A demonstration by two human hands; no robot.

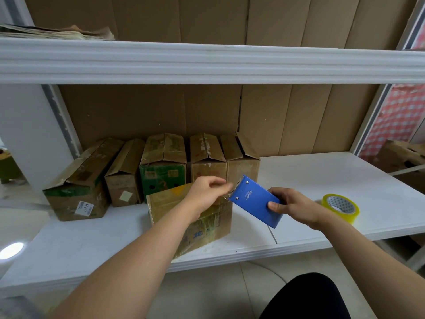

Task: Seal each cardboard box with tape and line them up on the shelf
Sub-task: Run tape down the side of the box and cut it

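A taped cardboard box point(207, 224) sits near the front edge of the white shelf point(322, 180). Just above its right end, my right hand point(294, 207) grips a blue tape dispenser point(255, 201), toothed blade pointing up-left. My left hand point(207, 192) hovers over the box and pinches at the clear tape end right by the blade. Behind, several cardboard boxes point(161, 166) stand in a row along the shelf's back; their top flaps look loose.
A roll of clear yellowish tape point(340, 207) lies on the shelf to the right of my right hand. An upper shelf beam point(207, 63) runs overhead. Cardboard sheets line the back wall. Another box point(400, 157) sits beyond the shelf at far right.
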